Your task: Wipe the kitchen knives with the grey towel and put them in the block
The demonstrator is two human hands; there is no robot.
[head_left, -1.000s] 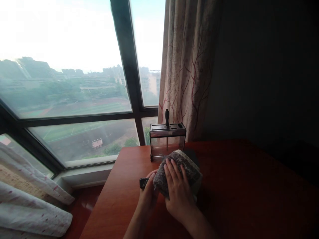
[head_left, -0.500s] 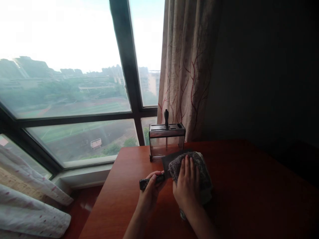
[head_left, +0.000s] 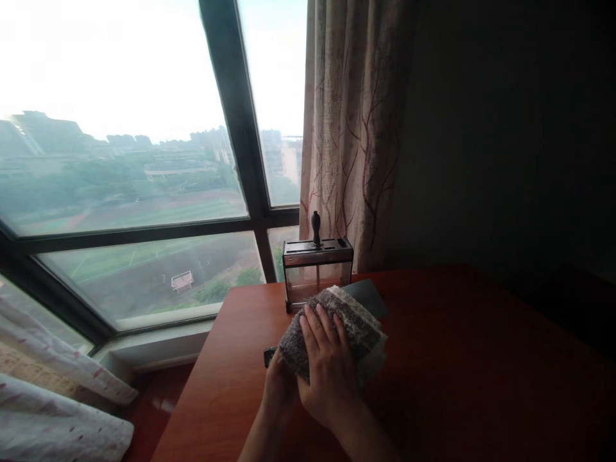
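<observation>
A cleaver (head_left: 366,296) with a wide dark blade points away to the right, and the butt of its black handle shows at the left. My left hand (head_left: 280,385) is closed around that handle, its fingers mostly behind the cloth. Over the blade and part of the handle lies a folded, fuzzy grey-brown towel (head_left: 296,346). My right hand (head_left: 330,362) presses on the towel with its fingers laid along it, gripping it against the cleaver. The blade's far end sticks out beyond the towel.
A see-through knife block (head_left: 317,253) stands at the table's back edge, with one black-handled tool upright in it. The reddish wooden table (head_left: 216,385) meets a window (head_left: 158,250) at the left and a curtain (head_left: 351,128) behind.
My right hand has slid the towel left along the cleaver, towards the handle. The blade's far end is now bare, and the towel covers much of my left hand's fingers.
</observation>
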